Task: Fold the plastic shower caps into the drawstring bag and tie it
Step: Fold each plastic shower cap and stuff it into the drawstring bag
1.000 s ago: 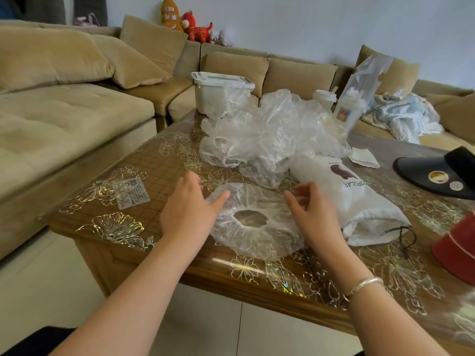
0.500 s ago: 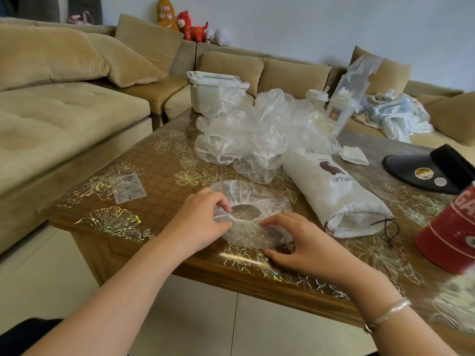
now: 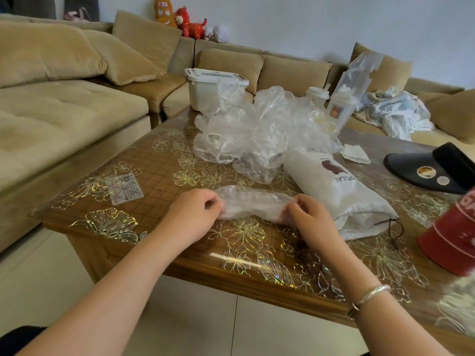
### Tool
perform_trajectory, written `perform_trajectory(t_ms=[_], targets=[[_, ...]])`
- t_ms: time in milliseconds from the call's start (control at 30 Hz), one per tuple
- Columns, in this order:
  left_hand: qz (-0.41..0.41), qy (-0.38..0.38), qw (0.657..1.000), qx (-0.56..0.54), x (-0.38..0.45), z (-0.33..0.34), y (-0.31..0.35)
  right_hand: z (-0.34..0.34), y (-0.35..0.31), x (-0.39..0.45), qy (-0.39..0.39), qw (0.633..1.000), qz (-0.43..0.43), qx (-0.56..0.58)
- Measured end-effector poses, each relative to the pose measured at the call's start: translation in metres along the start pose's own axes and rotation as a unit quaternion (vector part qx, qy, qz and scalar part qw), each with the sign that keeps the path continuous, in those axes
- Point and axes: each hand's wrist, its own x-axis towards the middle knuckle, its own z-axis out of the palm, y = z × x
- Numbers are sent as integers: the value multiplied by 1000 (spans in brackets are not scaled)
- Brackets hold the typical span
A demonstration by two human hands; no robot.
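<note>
Pinching each end, the folded cap (image 3: 253, 201) is gripped by left hand (image 3: 196, 214) and right hand (image 3: 308, 219) near the table's (image 3: 159, 176) front edge — slick plastic could spring open if loosened.

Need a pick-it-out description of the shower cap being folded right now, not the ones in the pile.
Start at the wooden table with gold flower patterns, then go to its near edge, where both hands meet. The folded shower cap is the flattened clear plastic strip stretched between the left hand and the right hand. Unlike the puffy pile of caps farther back, it is single, flat and pinched at both ends.
</note>
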Motion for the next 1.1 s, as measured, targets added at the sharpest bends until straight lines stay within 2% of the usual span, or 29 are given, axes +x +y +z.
perform_trajectory(t_ms=[100,200,367,533,600,700,800,933,1000,1100], targets=[[-41,33,998,-41,6,4,-3,6,1,6,11,1000,-3,-21],[-77,64,995,-26,8,13,-6,12,1,11,26,998,-2,-63],[-79,127,984,92,10,20,-5,19,5,15,69,976,-26,-203],[-93,134,960,229,11,20,-2,26,2,19,81,924,-56,-368],[-93,131,951,264,11,20,0,29,1,19,88,917,-63,-384],[-82,143,940,297,11,21,2,28,4,20,97,925,-60,-363],[-55,166,956,235,11,21,-3,25,10,20,80,957,-53,-274],[-1,139,990,23,12,11,6,13,-2,19,17,999,-5,-40],[37,106,990,-81,11,4,17,3,-12,14,-26,991,31,131],[77,58,981,-171,7,-3,31,-11,-24,6,-108,925,62,358]])
